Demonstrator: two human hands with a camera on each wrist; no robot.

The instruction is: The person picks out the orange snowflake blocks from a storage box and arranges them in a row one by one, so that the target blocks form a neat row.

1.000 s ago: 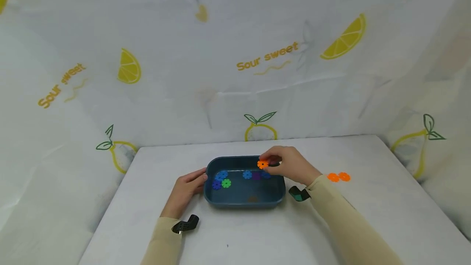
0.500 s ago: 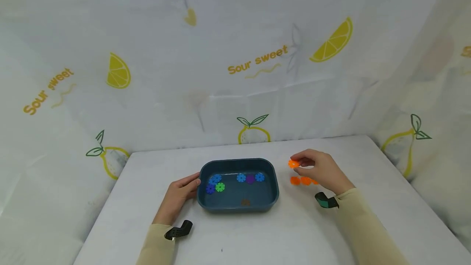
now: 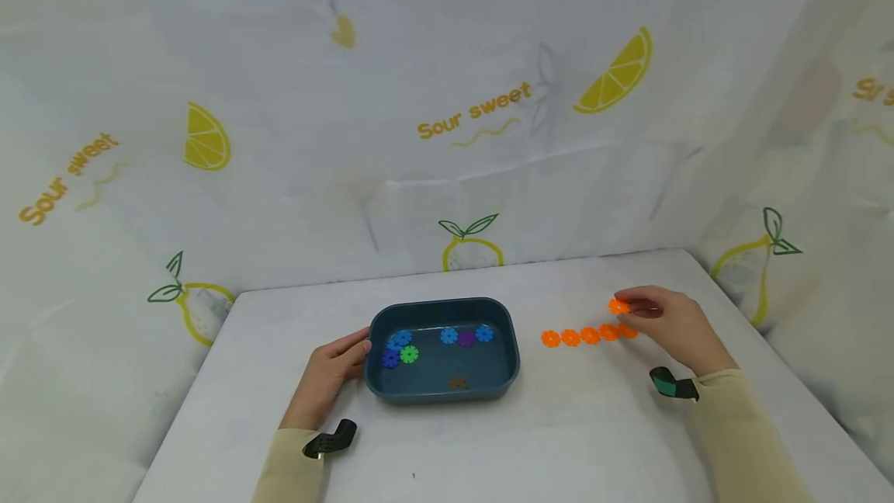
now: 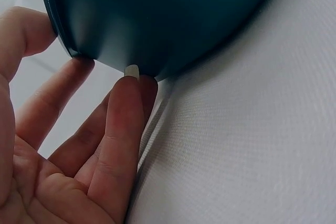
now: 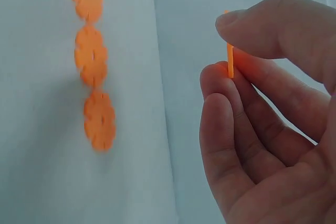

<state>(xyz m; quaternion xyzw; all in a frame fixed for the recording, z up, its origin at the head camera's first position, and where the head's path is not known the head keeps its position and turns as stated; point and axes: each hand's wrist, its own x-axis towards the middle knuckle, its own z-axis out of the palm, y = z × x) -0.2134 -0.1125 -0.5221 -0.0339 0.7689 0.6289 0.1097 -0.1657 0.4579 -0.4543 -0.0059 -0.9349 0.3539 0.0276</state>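
Observation:
My right hand pinches an orange snowflake disc between thumb and fingertips, above the right end of a row. In the right wrist view this held disc is seen edge-on. The row is several orange notched discs lying flat on the table; the hand partly covers the rightmost. My left hand rests at the left end of a dark blue tray. Seen from the left wrist, its fingertips touch the tray's outer wall and rim, fingers mostly straight.
Inside the tray lie several blue discs, a purple disc, a green disc and a brownish disc. A white table carries everything. Behind it hangs a white cloth printed with lemons.
My right hand has moved from over the tray to the right, beyond it, with the orange disc pinched throughout. My left hand stays at the tray. The head view has shifted slightly.

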